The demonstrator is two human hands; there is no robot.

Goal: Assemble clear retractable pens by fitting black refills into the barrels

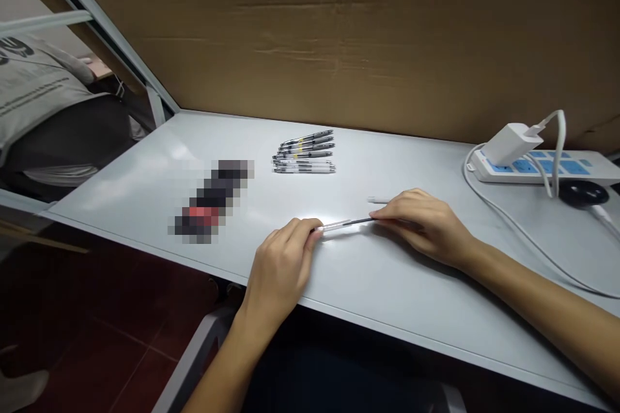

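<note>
My left hand [285, 258] pinches one end of a clear pen barrel [334, 226] just above the white table. A dark, thin ink refill [361, 221] sticks out of the barrel's right end. The fingertips of my right hand [421, 222] are closed on the far end of that refill. Behind my right fingers lies a pale, clear pen part [378, 200], partly hidden by the hand. Farther back, several clear pens [305, 153] with dark grips lie side by side in a loose row.
A white power strip [533, 171] at the right holds a charger plug [512, 143] with a white cable [513, 219] trailing along the table [387, 322]. Beside it is a black round object [584, 193]. A pixelated item lies left. A seated person [58, 116] is beyond the frame at far left.
</note>
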